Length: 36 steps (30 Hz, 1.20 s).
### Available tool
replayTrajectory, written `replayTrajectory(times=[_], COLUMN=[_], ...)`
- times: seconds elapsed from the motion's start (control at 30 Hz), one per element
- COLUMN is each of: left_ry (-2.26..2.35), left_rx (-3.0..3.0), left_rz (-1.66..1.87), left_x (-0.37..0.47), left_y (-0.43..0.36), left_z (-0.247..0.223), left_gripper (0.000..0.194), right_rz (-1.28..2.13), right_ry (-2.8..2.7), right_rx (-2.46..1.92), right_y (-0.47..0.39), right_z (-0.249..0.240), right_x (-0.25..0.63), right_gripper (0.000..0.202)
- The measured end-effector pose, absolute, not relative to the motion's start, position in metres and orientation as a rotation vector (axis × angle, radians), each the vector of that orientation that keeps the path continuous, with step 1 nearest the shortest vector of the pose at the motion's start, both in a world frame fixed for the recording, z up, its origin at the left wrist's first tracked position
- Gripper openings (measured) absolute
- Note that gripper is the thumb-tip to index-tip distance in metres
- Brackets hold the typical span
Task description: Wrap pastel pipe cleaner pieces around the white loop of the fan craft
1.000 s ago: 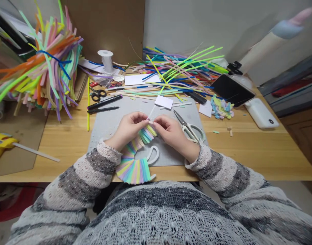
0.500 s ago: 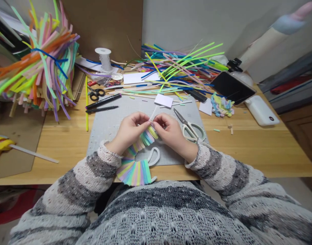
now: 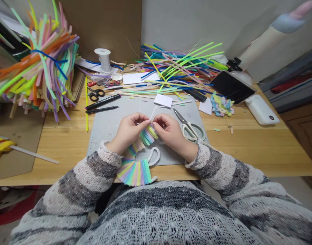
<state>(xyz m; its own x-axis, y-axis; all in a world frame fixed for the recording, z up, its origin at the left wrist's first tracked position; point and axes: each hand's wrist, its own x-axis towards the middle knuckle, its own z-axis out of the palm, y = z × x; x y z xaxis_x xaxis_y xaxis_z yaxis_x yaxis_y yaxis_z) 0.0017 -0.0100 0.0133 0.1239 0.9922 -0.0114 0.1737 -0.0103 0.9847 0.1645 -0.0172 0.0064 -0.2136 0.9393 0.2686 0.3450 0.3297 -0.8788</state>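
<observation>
Pastel pipe cleaners are lined up side by side into a curving striped strip (image 3: 135,172), which runs from near my lap up to my fingers. My left hand (image 3: 132,131) pinches the strip's upper end between thumb and forefinger. Close against it, my right hand (image 3: 168,131) pinches the same end from the other side. A white pipe cleaner (image 3: 153,113) sticks up from between the fingertips, and a white loop (image 3: 154,156) curls out beside the strip's lower part. The exact contact at the fingertips is partly hidden.
A grey cutting mat (image 3: 105,124) lies under my hands, with white-handled scissors (image 3: 189,127) at right. Loose pipe cleaners (image 3: 181,68) pile up at the back; a big bundle (image 3: 44,64) stands left. A yellow glue gun (image 3: 1,146), black markers (image 3: 103,103) and a phone (image 3: 232,86) lie around.
Both hands stay almost in place, pinching the strip's end. Only the fingertips and the upright white pipe cleaner have shifted very slightly.
</observation>
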Motion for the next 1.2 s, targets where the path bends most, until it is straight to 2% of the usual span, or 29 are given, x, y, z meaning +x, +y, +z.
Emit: replayTrajectory(times=[0.9, 1.2], left_ry=[1.123, 0.927], left_rx=[1.390, 1.309], left_rz=[0.989, 0.841], left_x=[-0.001, -0.005], left_y=[-0.009, -0.012], left_z=[0.017, 0.027], left_gripper=[0.021, 0.021], right_rz=[0.824, 0.451], right_ry=[-1.863, -2.193], right_rx=[-1.055, -0.984], right_y=[-0.012, -0.010], right_z=[0.006, 0.017], right_x=[0.171, 0.182], right_gripper=[0.006, 0.009])
